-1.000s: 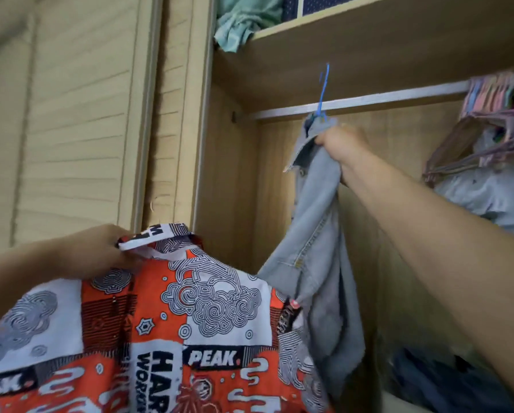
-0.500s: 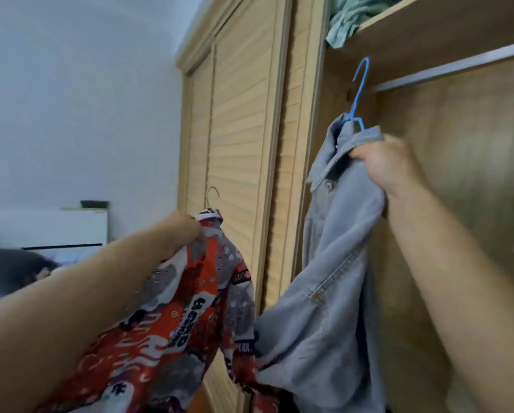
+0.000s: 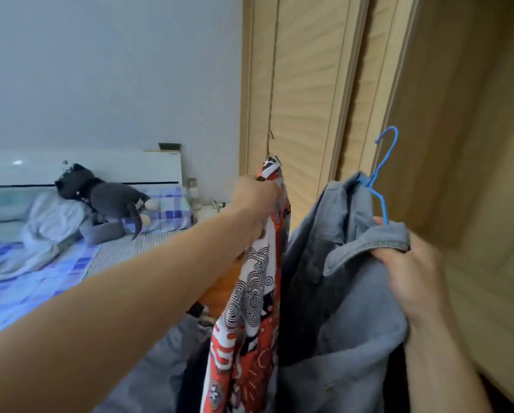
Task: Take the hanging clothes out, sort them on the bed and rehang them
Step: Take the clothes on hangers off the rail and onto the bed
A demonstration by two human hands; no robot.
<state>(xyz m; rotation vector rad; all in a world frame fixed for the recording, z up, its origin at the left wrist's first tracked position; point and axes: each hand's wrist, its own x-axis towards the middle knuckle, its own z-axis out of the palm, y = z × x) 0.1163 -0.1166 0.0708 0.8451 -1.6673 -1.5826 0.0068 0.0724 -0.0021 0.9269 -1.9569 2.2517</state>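
1. A single head-worn view looks out from the person's eye level, close behind both raised forearms
2. It faces forward and slightly down, toward the corner where the grey wall [image 3: 109,70] meets the louvred wardrobe doors [image 3: 306,93]
3. The left hand [image 3: 254,198] and right hand [image 3: 410,272] sit near the lens, filling the lower half
4. The bed [image 3: 41,272] lies farther off at left; wide-angle bending curves the wardrobe edges

Bed [image 3: 56,272] left, wardrobe doors [image 3: 309,84] right; shirt [image 3: 249,308] left of jacket [image 3: 339,293].
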